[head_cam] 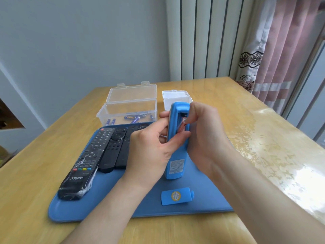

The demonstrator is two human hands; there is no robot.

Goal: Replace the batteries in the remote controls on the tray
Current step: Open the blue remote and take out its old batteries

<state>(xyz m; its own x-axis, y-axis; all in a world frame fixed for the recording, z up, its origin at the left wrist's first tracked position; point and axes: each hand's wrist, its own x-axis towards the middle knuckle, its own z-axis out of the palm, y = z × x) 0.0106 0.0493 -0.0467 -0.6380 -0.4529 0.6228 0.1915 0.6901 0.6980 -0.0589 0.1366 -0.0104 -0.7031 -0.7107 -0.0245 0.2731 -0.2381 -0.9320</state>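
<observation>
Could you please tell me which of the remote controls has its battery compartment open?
The blue remote, gripped by the left hand and right hand; its cover lies on the tray. The black remotes lie buttons-up.

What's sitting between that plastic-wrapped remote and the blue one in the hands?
Black remotes lie side by side on the tray beside the wrapped remote; the left hand gripping the blue remote covers part of them. Head view.

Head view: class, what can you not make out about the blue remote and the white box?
All head view.
- Blue remote, battery bay: right hand covers it; batteries unclear.
- White box contents: hidden behind remote.
- Remote's label: too small to read.
- Rightmost black remote: left hand covers most.
</observation>
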